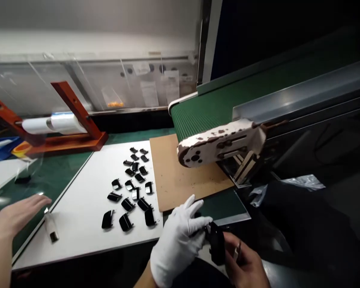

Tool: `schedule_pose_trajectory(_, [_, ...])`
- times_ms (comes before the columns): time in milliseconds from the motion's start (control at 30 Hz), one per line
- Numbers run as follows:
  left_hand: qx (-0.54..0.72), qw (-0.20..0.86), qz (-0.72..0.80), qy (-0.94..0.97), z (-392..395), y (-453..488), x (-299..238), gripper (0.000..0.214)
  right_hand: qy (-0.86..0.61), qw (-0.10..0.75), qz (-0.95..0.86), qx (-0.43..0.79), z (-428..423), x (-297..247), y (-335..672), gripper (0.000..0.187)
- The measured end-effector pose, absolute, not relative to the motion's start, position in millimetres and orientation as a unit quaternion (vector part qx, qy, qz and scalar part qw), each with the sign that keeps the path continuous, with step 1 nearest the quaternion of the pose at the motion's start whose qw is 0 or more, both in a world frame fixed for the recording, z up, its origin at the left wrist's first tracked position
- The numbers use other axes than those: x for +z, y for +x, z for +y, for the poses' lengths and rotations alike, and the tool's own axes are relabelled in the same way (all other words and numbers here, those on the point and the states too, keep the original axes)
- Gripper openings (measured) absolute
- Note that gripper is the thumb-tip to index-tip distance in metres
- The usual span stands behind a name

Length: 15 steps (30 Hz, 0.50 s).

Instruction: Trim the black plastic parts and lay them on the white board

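My left hand (180, 236) wears a white glove and is closed on a black plastic part (217, 242) at the bottom centre, its forefinger stretched out. My bare right hand (249, 266) grips the same part from the right, and a small pale object whose nature I cannot make out is pinched between its fingers. Several similar glossy black parts (132, 188) lie scattered on a white board (84, 224) to the left of my hands.
Another person's bare hand (21, 214) lies open at the far left beside a small clear item (51, 228). A brown cardboard sheet (180, 176) sits under the end of a green conveyor belt (216, 108). A red stand with a film roll (63, 122) stands behind.
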<state>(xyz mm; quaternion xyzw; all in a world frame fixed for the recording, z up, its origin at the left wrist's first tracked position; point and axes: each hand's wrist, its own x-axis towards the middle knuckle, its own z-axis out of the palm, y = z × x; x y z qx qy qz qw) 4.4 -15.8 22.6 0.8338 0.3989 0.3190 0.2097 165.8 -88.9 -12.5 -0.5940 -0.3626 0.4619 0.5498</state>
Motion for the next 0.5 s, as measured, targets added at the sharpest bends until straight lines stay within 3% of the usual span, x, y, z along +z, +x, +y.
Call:
schedule_pose_trajectory(167, [0.263,0.25,0.427,0.828,-7,12,10,0.036,-0.584,0.537,-0.345,0.501,-76,-30,163,0.034])
schedule_pose_trajectory(300, [0.259,0.264,0.425,0.826,-5,16,-1,0.036,-0.58,0.574,-0.24,0.527,-74,-44,157,0.039])
schedule_pose_trajectory(500, [0.345,0.392,0.34,0.782,10,-9,-1,0.046,-0.525,0.622,-0.138,0.564,-70,-55,162,0.032])
